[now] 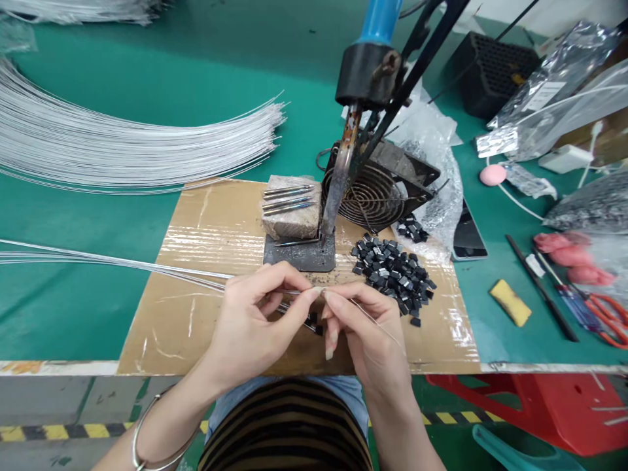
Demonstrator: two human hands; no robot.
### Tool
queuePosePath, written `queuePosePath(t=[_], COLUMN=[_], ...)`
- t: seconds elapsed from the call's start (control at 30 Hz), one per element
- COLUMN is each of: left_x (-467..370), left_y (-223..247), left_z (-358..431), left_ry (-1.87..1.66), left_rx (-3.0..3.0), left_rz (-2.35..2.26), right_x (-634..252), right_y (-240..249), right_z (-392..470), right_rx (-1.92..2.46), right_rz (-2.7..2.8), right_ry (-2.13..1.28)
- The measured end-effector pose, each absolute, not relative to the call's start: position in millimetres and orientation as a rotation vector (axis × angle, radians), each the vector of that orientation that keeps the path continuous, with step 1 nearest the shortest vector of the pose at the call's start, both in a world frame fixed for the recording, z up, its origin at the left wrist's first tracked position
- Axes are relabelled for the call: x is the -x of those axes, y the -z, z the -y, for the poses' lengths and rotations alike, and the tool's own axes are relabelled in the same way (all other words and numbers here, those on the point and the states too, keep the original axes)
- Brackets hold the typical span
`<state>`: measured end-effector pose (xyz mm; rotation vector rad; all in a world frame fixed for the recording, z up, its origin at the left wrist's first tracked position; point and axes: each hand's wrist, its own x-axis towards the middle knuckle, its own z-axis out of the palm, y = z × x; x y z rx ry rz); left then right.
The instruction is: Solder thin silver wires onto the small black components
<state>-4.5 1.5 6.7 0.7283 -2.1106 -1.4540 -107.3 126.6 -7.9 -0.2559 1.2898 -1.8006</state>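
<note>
My left hand (260,320) is closed in a pinch on thin white wires (191,271) that run in from the left edge. Its thumb and forefinger nearly meet those of my right hand (370,327), also pinched, with a thin wire (375,317) trailing back across it. The fingertips hide the exact ends. Under the hands lie small black connectors (314,322), partly covered, apparently on wire ends. Just beyond, a soldering iron (338,176) hangs tip down in a stand over a dark metal plate (299,258). To the right, a pile of small black connectors (395,271) rests on the cardboard (167,320).
A block (294,222) carrying several metal tips stands beside the iron, with a fan (375,193) behind. A large bundle of white wires (147,150) lies at back left. On the right are a yellow sponge (510,302), orange-handled scissors (608,317) and a phone (468,232).
</note>
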Motion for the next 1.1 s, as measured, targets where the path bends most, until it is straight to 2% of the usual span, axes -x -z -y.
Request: queuePosePath(t=[0.33,0.7,1.1], left_x=[4.3,2.5,5.7], left_y=[-6.1,-1.1,-5.0], left_z=[-1.4,-3.9,-4.3], left_ry=[1.457,1.332,1.412], left_rx=[-0.739,-0.720,-0.738], left_rz=[2.118,2.119,2.071], right_x=[107.9,93.9,81.4], right_y=[8.2,7.1,10.6], right_z=[-127.1,-117.4,-114.4], right_rx=[0.248,0.124,0.060], right_rz=[-1.239,-1.141,-1.074], right_ry=[1.800,1.966,2.037])
